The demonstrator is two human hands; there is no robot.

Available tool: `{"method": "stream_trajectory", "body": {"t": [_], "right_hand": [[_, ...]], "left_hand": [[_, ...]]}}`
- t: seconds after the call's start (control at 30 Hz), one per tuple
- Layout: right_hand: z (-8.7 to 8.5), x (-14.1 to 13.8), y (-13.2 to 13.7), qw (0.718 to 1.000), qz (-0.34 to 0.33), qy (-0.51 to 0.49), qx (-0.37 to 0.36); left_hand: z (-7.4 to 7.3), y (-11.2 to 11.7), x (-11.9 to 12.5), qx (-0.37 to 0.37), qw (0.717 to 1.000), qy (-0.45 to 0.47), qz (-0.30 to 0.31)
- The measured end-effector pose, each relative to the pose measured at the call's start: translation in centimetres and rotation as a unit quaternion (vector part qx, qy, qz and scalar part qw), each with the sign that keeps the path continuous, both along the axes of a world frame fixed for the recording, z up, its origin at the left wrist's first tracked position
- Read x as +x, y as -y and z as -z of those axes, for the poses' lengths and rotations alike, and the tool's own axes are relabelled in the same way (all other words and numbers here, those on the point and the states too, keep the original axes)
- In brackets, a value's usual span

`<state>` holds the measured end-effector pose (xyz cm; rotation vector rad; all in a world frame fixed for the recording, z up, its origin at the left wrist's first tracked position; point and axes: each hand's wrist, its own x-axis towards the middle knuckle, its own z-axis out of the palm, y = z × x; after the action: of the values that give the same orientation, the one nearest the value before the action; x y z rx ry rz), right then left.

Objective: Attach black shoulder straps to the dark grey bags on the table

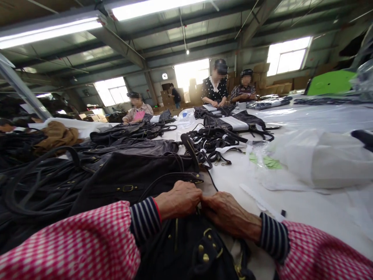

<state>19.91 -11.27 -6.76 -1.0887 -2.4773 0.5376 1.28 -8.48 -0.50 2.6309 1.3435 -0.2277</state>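
Your left hand and right hand meet, fingers curled, at the top of a black brass-studded handbag, directly below them; the fingertips are hidden, so you cannot tell what either grip holds. Leftward lies a buckled dark bag; black straps lie beyond on the white bench.

The person's two hands, three large windows, two tube lights and three headgear-wearing co-workers show. Overlapping black bags defy counting
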Motion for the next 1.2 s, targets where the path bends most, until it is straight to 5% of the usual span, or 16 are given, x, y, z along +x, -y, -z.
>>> {"method": "stream_trajectory", "body": {"t": [0.13,0.23,0.33,0.47,0.7,0.83,1.03,1.1,1.2], "right_hand": [[-0.4,0.2,-0.6,0.997,-0.015,-0.056,-0.047],[-0.7,0.5,-1.5,0.982,-0.028,-0.145,-0.114],[-0.7,0.6,-2.7,0.966,-0.018,-0.212,-0.144],[-0.8,0.7,-3.7,0.946,0.012,-0.265,-0.187],[-1.7,2.5,-5.0,0.901,0.017,-0.28,-0.331],[-2.2,3.1,-5.6,0.897,0.064,-0.298,-0.321],[-3.8,1.8,-7.1,0.914,0.021,-0.255,-0.314],[-5.6,1.6,-7.1,0.953,0.038,-0.183,-0.237],[-9.9,1.7,-4.5,0.991,0.089,-0.103,-0.002]], "left_hand": [[-1.6,0.0,-0.6,-0.064,0.998,-0.006,0.013],[-2.2,0.2,-1.1,-0.14,0.979,0.127,-0.071],[-2.2,0.3,-0.9,-0.183,0.928,0.289,-0.148],[-1.7,-0.1,0.5,-0.166,0.883,0.39,-0.203],[1.8,-1.4,1.2,-0.134,0.881,0.424,-0.162],[3.8,-1.5,0.8,-0.175,0.863,0.46,-0.114],[3.7,-1.7,0.4,-0.317,0.801,0.506,-0.049],[3.7,-1.8,0.3,-0.326,0.782,0.529,-0.052],[4.0,-2.0,0.4,-0.281,0.793,0.538,-0.06]]}}
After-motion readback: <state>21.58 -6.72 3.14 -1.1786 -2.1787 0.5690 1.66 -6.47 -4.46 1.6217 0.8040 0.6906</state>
